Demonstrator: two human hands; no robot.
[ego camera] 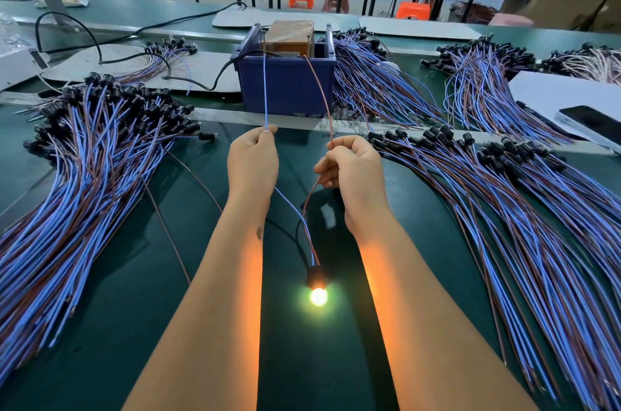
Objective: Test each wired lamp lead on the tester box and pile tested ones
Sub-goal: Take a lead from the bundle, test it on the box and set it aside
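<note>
My left hand (253,163) pinches the blue wire (265,91) of one lamp lead, and my right hand (351,172) pinches its brown wire (321,87). Both wire ends reach up into the tester box (292,35), which sits in a blue bin (285,84). The lead's black lamp holder hangs between my forearms, and its bulb (318,296) glows bright over the green table (141,276).
A big pile of blue and brown leads (87,168) lies to the left, and another pile (521,215) spreads to the right. More bundles (369,77) lie behind the bin. A black cable (100,50) runs at the back left. A phone (594,124) lies at the right edge.
</note>
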